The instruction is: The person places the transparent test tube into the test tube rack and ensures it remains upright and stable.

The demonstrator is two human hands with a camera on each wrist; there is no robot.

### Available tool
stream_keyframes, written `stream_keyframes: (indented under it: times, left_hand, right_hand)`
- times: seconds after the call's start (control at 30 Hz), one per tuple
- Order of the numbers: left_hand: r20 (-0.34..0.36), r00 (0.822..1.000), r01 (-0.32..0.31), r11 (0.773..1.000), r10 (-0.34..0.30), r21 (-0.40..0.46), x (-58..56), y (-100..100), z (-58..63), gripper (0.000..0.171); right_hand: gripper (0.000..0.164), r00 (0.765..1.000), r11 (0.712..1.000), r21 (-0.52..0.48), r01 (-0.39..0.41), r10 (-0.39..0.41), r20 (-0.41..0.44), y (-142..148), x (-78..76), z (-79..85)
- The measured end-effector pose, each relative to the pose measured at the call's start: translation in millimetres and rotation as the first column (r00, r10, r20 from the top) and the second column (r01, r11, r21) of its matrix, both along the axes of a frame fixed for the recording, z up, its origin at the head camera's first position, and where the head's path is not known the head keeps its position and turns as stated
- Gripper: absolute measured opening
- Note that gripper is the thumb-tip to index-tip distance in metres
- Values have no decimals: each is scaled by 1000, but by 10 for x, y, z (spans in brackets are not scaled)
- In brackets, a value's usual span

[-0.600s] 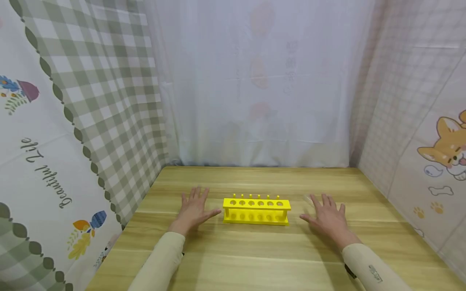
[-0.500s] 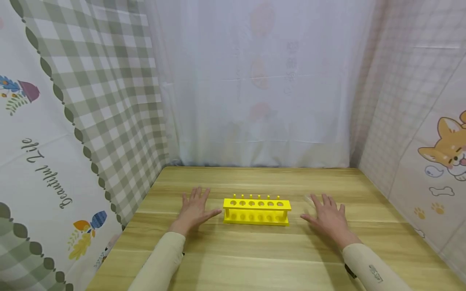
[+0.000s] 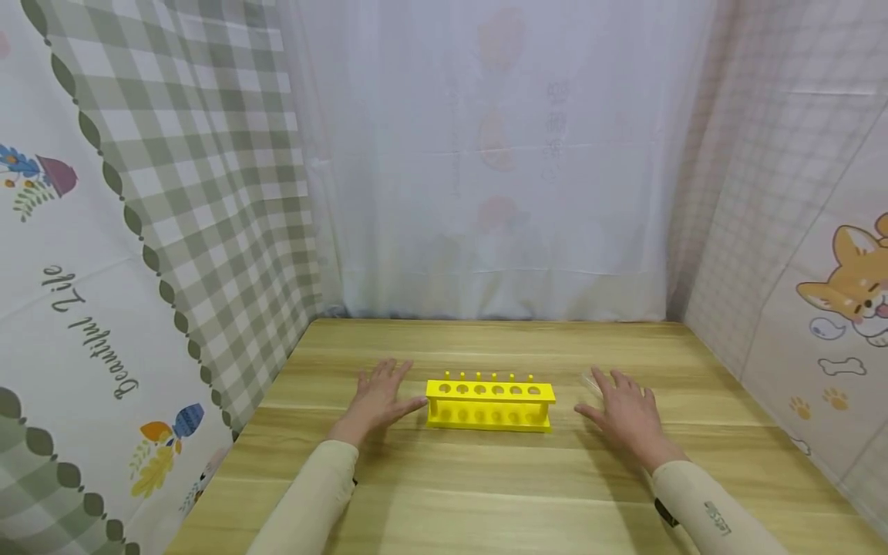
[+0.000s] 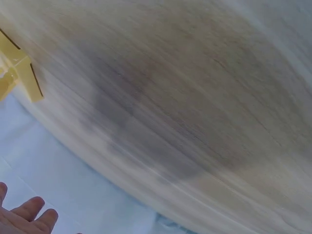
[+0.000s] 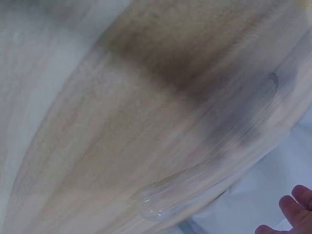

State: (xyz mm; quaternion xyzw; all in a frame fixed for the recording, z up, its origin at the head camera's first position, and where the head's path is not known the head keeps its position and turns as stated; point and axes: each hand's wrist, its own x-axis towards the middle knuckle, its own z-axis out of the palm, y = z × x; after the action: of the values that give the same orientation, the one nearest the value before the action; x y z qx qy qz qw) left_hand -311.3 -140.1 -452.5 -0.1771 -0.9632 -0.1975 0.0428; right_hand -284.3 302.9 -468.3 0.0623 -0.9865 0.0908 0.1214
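Note:
A yellow test tube rack (image 3: 490,391) with a row of round holes and a row of pegs behind stands mid-table. To its left is my left hand (image 3: 378,402), fingers spread, thumb tip right at the rack's end. In the left wrist view, a corner of the rack (image 4: 22,73) shows at the left edge, with my fingertips (image 4: 30,208) below. My right hand (image 3: 627,412) hovers palm down to the right, holding nothing. A clear test tube (image 3: 591,379) lies by its index finger, partly hidden by the hand. The right wrist view shows the tube (image 5: 180,192) lying on the wood.
The wooden table (image 3: 479,493) reaches back to a white curtain (image 3: 499,193). A green checked cloth (image 3: 208,154) hangs along the left side. On the right hangs a pale cloth (image 3: 784,254) with a cartoon dog.
My left hand has shifted slightly right and its thumb has come closer to the rack. The right hand has barely moved. The rack and tube stay where they were.

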Motion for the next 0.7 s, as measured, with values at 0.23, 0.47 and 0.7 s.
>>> stream_keyframes:
  times: [0.23,0.47,0.7]
  left_hand:
    - [31,996,84,994,-86,65,-11,79,-4,72]
    - [28,992,119,986,-123,121,-25,166,-7,61]
    - [71,988,123,974,-139,190,-15,206,23,49]
  right_hand:
    - [81,1000,1000,-14,4,-4,16,29,2,-3]
    - [78,1000,999,-41,4,-5,-5,69,-4,46]
    - [83,991,977,-207,38,-10,135,246,-31,215]
